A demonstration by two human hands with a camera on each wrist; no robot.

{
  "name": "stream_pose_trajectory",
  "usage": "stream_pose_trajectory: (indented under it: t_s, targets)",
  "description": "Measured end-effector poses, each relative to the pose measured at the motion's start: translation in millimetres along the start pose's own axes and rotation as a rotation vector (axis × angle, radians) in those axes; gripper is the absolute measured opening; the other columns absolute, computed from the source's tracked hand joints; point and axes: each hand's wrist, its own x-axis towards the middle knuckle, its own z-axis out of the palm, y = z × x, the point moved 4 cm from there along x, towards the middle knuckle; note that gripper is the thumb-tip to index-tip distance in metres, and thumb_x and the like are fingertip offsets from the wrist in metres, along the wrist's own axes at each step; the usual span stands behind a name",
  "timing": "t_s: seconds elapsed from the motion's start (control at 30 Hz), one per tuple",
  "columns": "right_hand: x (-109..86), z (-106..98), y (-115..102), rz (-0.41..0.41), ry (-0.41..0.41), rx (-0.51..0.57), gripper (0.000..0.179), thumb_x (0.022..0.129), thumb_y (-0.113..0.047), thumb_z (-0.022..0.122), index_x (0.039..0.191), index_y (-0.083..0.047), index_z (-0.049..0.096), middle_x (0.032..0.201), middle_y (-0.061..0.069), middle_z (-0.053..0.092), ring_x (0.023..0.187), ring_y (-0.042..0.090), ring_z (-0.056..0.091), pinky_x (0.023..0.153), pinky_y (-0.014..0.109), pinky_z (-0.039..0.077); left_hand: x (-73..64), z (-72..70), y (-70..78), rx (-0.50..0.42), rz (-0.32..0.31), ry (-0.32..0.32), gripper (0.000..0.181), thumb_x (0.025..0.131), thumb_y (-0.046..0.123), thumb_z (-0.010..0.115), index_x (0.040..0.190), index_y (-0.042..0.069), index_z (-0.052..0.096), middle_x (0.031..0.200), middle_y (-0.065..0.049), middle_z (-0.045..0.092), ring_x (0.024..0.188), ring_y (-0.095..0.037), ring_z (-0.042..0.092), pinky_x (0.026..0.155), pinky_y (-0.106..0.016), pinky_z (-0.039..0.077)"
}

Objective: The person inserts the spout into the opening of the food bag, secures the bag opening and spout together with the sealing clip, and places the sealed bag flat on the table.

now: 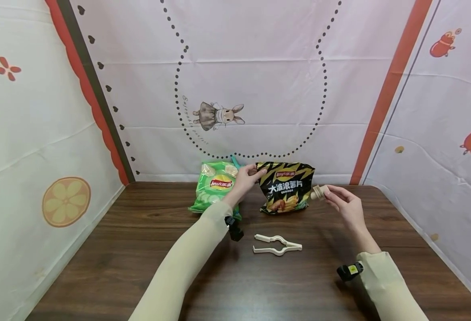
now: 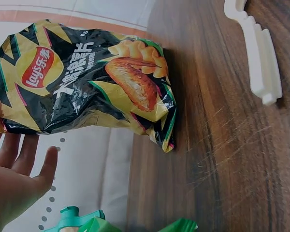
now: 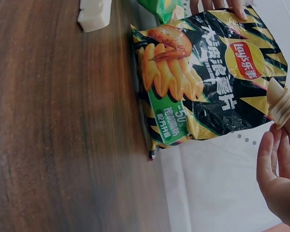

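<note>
A black and yellow Lay's potato chip bag [image 1: 285,189] stands upright at the back of the table. My left hand [image 1: 246,180] pinches its upper left corner, the thumb in front and the fingers behind. In the left wrist view, part of this hand is cut off by the frame's edge. My right hand [image 1: 345,206] holds a short pale rod [image 3: 275,92] by its end. What look like several rubber bands [image 3: 285,110] are wound round the rod. The rod's free end is beside the bag's upper right edge; whether they touch I cannot tell.
A green chip bag [image 1: 215,185] stands at the back left, partly behind my left arm, with a turquoise clip [image 2: 75,218] at its top. On the table [image 1: 299,285] lies an open cream V-shaped clip [image 1: 279,250]. A printed cloth [image 1: 259,89] hangs behind.
</note>
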Motion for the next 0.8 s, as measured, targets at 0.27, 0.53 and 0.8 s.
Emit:
stream_pose_trajectory:
  t_s: [0.27,0.53,0.8]
  targets:
    - [2.2,2,-6,-0.01,0.011,-0.014,0.018,0.09,-0.004,0.062,0.105,-0.01,0.069,0.095,-0.006,0.071,0.084,0.004,0.068,0.077,0.019,0.053,-9.1,-4.7,-1.2,0.006,0.03,-0.045,0.045,0.086,0.04,0.067,0.072,0.012,0.035,0.062,0.003,0.031,0.064,-0.013,0.038,0.061,-0.027,0.04]
    - [-0.1,7,-15,-0.043,0.021,-0.019,0.023,0.089,-0.004,0.064,0.112,-0.004,0.066,0.097,-0.006,0.071,0.084,0.005,0.068,0.076,0.018,0.053,-18.7,-9.1,0.0,0.049,0.035,-0.095,0.043,0.086,0.044,0.067,0.072,0.013,0.04,0.081,0.0,0.059,0.085,-0.012,0.06,0.074,-0.031,0.052]
    - [1.1,17,-29,-0.074,0.028,-0.108,0.024,0.089,-0.007,0.065,0.112,-0.006,0.067,0.093,-0.009,0.071,0.081,0.004,0.068,0.073,0.016,0.053,-26.9,-19.1,2.0,0.056,0.047,-0.126,0.045,0.087,0.041,0.067,0.07,0.012,0.037,0.072,-0.001,0.054,0.079,-0.021,0.058,0.07,-0.031,0.043]
